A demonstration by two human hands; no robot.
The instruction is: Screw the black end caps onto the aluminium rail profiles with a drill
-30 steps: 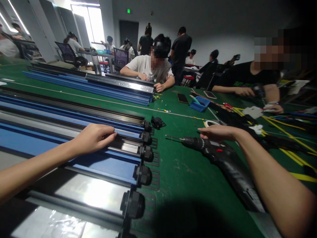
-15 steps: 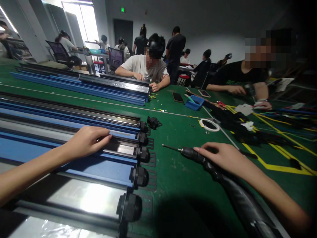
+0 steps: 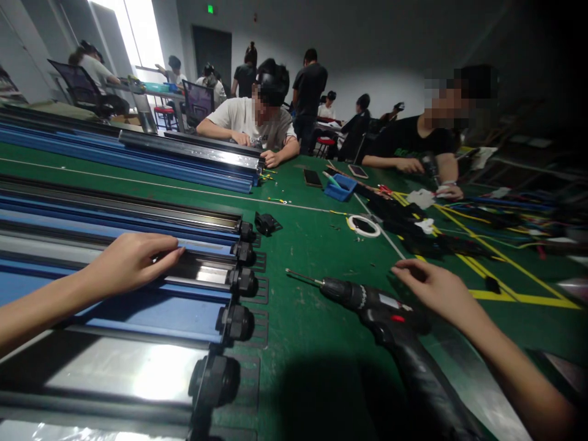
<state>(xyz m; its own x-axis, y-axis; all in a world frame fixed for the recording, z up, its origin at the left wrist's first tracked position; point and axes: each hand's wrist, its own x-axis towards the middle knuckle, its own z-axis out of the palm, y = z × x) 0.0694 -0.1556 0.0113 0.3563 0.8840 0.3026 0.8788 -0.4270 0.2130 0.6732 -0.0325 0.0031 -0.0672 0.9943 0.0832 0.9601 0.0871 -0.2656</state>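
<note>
Head view: left hand [image 3: 131,264], fingers curled, is pressing the long blue-and-silver aluminium rail [image 3: 114,257]; right hand [image 3: 434,288], loosely spread, is hovering beside, perhaps touching, the black cordless screwdriver [image 3: 367,301] — steady the rail before gripping.

A single head-worn camera is looking forward and down across a green table [image 3: 321,343], sitting low and close to its surface. It is facing toward twelve o'clock, where seated people [image 3: 250,119] and a bright window [image 3: 138,30] are filling the far room. The left hand [image 3: 131,263] is entering from eight o'clock, lying on the long rails [image 3: 92,214]; the right hand [image 3: 434,291] is entering from four o'clock beside a power drill [image 3: 367,300]. No second view is sharing this scene.
</note>
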